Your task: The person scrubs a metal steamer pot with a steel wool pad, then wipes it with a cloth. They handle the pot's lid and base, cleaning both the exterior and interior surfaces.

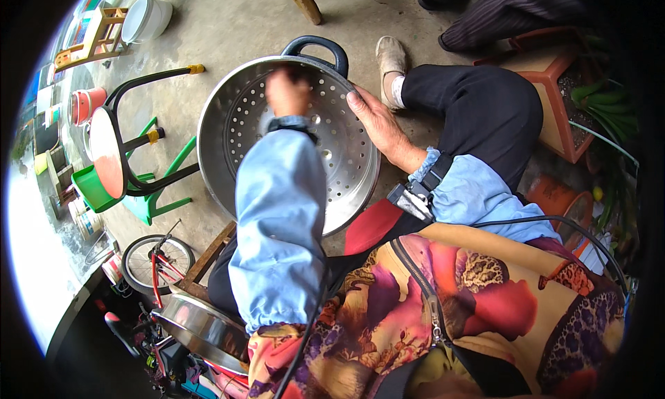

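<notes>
A stainless steel steamer pan (345, 191) with a perforated bottom is tilted towards me between my legs. Its black loop handle (340, 56) is at the far rim. Inside the pan, my left hand (287, 93) is motion-blurred near the far wall. A dark patch shows at its fingers; whether it is a held thing or shadow I cannot tell. On the right-hand rim, my right hand (376, 119) grips with the thumb over the edge and the fingers outside, mostly hidden. Light blue sleeve covers (280, 191) are on both forearms.
A round stool (108, 152) and a green plastic stool (169, 175) are at left, beyond them a red bucket (89, 105). Behind my left side are a metal basin (202, 321) and a bicycle (156, 264). At right are a planter (540, 87) and another person's legs (499, 17).
</notes>
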`<state>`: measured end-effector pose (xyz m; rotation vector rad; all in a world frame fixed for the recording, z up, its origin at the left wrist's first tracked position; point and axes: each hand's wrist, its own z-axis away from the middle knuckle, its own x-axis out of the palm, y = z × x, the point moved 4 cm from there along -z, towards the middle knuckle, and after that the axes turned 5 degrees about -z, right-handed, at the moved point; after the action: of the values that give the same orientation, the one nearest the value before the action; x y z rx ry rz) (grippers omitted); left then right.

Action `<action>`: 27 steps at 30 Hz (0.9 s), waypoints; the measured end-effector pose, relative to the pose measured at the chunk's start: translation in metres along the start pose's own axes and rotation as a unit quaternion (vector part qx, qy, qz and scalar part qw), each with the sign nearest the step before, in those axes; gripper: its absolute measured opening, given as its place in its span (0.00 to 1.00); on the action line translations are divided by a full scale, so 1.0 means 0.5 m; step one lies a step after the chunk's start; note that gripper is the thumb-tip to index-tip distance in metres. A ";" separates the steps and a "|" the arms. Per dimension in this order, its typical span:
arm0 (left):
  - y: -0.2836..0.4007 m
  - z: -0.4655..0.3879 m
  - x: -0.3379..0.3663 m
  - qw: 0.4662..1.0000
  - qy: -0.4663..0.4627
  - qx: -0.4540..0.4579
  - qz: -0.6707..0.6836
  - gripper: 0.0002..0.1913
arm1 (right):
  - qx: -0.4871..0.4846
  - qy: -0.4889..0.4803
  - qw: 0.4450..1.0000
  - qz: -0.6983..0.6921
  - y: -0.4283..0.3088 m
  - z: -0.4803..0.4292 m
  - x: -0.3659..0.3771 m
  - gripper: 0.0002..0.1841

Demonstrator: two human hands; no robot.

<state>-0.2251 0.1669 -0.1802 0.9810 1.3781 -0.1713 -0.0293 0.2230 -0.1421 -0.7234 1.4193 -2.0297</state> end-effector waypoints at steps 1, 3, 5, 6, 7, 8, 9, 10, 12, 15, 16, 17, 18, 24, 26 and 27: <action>0.050 0.018 0.027 0.998 0.000 0.055 0.023 0.12 | -0.013 -0.001 1.000 0.000 -0.003 -0.001 -0.004 0.33; 0.107 0.079 0.048 0.983 -0.084 0.125 0.104 0.13 | -0.034 -0.013 0.999 -0.017 -0.008 -0.005 -0.009 0.32; 0.138 0.152 0.056 0.970 -0.176 0.146 0.084 0.14 | -0.031 0.013 0.999 -0.015 -0.002 -0.010 -0.017 0.30; 0.137 0.191 0.045 0.949 -0.238 0.185 0.089 0.14 | -0.030 0.010 0.999 -0.013 0.004 -0.013 -0.016 0.29; 0.139 0.226 0.026 0.923 -0.253 0.260 0.128 0.15 | -0.052 0.003 0.998 -0.021 0.007 -0.018 -0.016 0.29; 0.125 0.254 0.023 0.897 -0.343 0.266 0.089 0.14 | -0.060 0.016 0.997 -0.044 0.015 -0.025 -0.012 0.26; 0.109 0.281 0.014 0.859 -0.420 0.287 0.051 0.12 | -0.035 -0.003 0.998 -0.053 0.025 -0.032 -0.010 0.28; 0.082 0.302 0.005 0.813 -0.521 0.260 0.001 0.11 | -0.041 0.024 0.999 -0.024 0.032 -0.044 -0.005 0.30; 0.030 0.313 -0.034 0.755 -0.608 0.209 -0.127 0.08 | -0.051 0.034 0.998 -0.003 0.033 -0.065 -0.002 0.35; -0.016 0.251 -0.163 0.906 -0.396 0.115 -0.095 0.12 | -0.059 0.078 0.992 0.080 0.003 -0.081 -0.005 0.35; -0.008 0.235 -0.215 0.963 -0.240 0.120 0.005 0.11 | -0.190 0.083 0.968 0.142 -0.034 -0.067 -0.005 0.34; -0.018 0.233 -0.246 0.973 -0.181 0.001 0.141 0.11 | -0.283 0.098 0.934 0.194 -0.069 -0.048 -0.008 0.32; -0.021 0.231 -0.259 0.959 -0.149 -0.093 0.224 0.12 | -0.394 0.080 0.882 0.245 -0.101 -0.026 0.014 0.30; 0.021 0.296 -0.273 0.917 -0.057 -0.140 0.369 0.12 | -0.291 -0.361 0.871 0.165 -0.109 0.057 0.170 0.19; -0.004 0.337 -0.326 0.968 0.055 -0.100 0.226 0.12 | -0.300 -0.313 0.871 0.231 -0.095 0.022 0.162 0.12; -0.020 0.361 -0.361 0.977 0.129 -0.074 0.152 0.13 | -0.305 -0.283 0.876 0.243 -0.088 -0.009 0.148 0.10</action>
<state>-0.1426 -0.0366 -0.0492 1.1026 1.4316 0.2951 -0.0904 0.1864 -0.0931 -0.9858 1.6510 -0.8662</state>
